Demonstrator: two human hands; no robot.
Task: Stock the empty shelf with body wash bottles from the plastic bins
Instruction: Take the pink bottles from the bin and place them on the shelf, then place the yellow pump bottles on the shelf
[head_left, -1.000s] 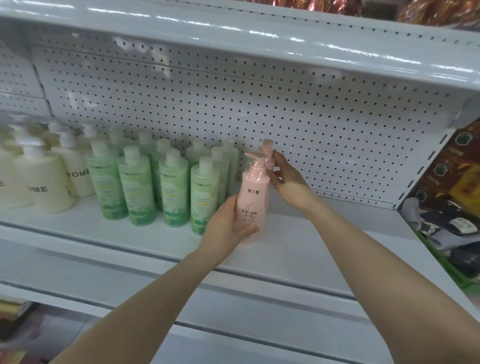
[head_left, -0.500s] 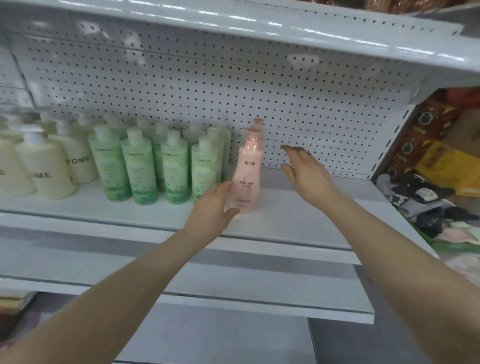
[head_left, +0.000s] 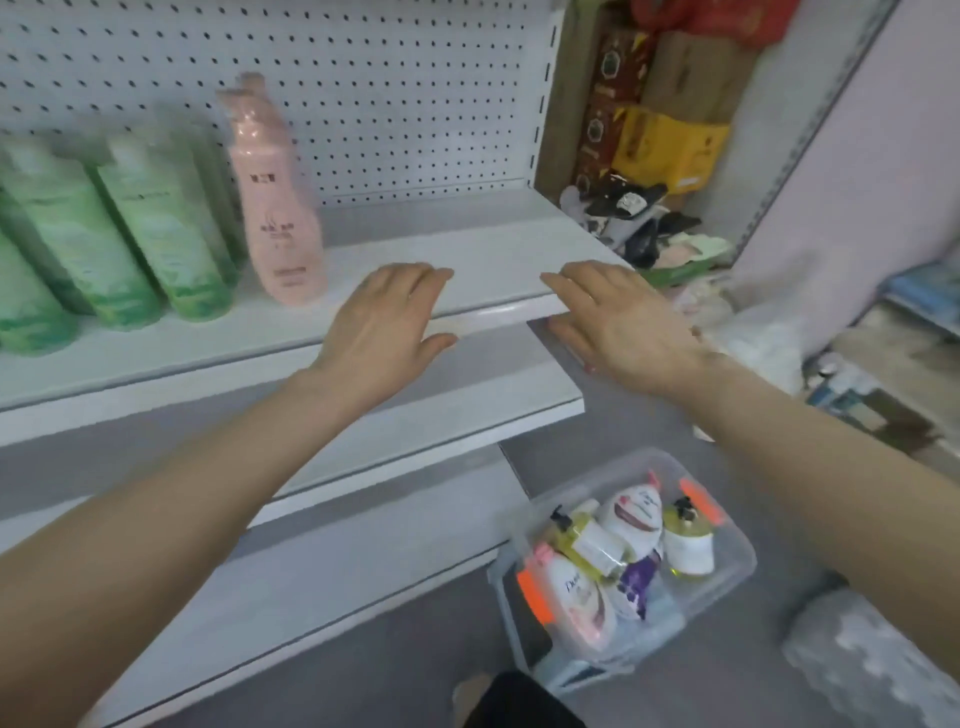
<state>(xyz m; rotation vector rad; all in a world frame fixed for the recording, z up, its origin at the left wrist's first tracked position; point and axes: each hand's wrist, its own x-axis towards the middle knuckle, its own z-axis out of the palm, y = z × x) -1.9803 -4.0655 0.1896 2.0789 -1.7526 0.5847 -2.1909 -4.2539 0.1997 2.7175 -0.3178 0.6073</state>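
Note:
A pink pump bottle (head_left: 275, 208) stands upright on the white shelf (head_left: 467, 270), just right of a row of green bottles (head_left: 150, 228). My left hand (head_left: 384, 322) hovers flat over the shelf's front edge, fingers straight, holding nothing. My right hand (head_left: 618, 317) is spread open near the shelf's right front corner, also empty. On the floor below stands a clear plastic bin (head_left: 727, 571) with orange latches. It holds several body wash bottles, among them a white one (head_left: 636, 514).
A white pegboard (head_left: 389, 93) backs the shelf. Lower white shelves (head_left: 415, 415) jut out beneath. Cardboard boxes (head_left: 670, 145) and loose clutter (head_left: 644, 223) fill the gap to the right. A foot (head_left: 472, 691) shows beside the bin.
Both hands have let go of the pink bottle and drawn back to the shelf's front edge. The view has swung right and down, bringing the floor bin into sight.

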